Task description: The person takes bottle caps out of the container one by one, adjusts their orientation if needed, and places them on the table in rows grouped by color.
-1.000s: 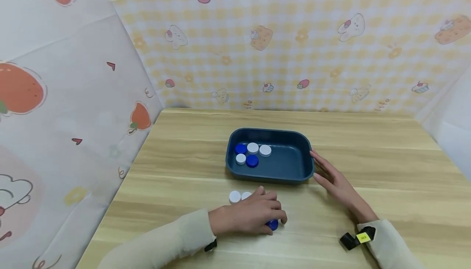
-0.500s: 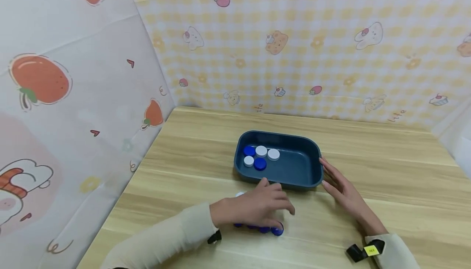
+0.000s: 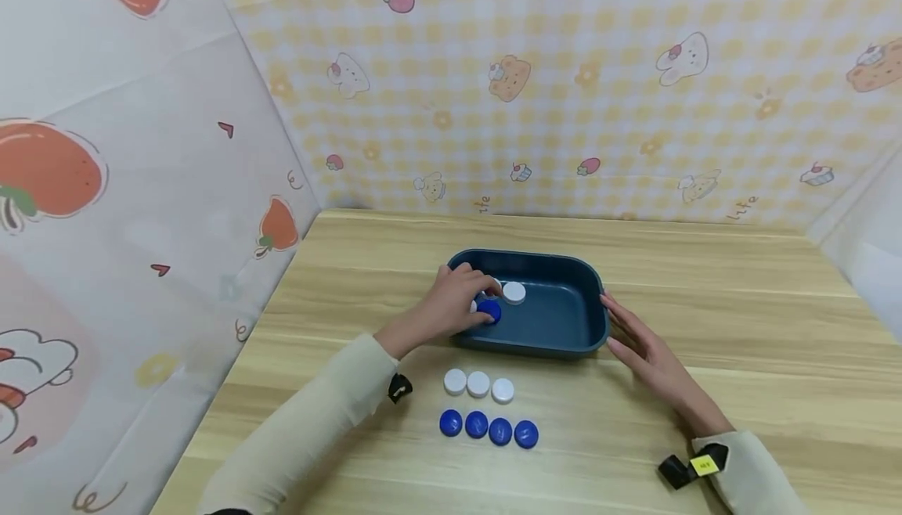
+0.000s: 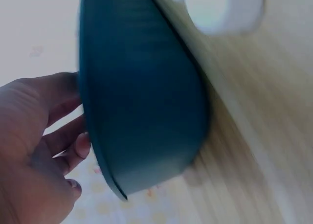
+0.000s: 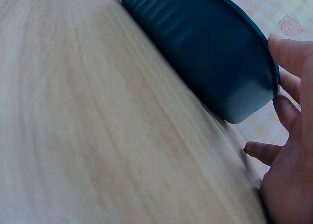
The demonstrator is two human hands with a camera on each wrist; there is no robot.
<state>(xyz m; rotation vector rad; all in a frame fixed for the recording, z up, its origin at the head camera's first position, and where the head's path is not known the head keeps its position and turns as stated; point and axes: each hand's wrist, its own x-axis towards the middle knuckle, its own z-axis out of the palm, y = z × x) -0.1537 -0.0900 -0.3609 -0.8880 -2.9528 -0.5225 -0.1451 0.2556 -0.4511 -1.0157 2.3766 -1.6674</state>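
A dark teal tray (image 3: 564, 348) stands on the table with white and blue bottle caps in it. My left hand (image 3: 444, 304) reaches over its left side, thumb and fingers spread around a blue cap (image 3: 489, 311). One white cap (image 3: 514, 293) lies just right of the fingers; other caps are partly hidden under the hand. From the left wrist, the fingertips of my left hand (image 4: 34, 136) partly vanish behind the tray wall (image 4: 142, 97). My right hand (image 3: 648, 354) has its fingers extended against the tray's right end, fingertips at the rim (image 5: 274, 62).
In front of the tray, several blue caps (image 3: 476, 424) form a row. Above them is a row of white caps (image 3: 478, 384). Patterned cloth (image 3: 535, 108) hangs behind the wooden table (image 3: 338, 437), and another cloth (image 3: 162, 186) covers the left side.
My left hand has left the row of blue caps in front and moved up into the tray, uncovering both rows. The right hand stays at the tray's end. The head view has shifted slightly.
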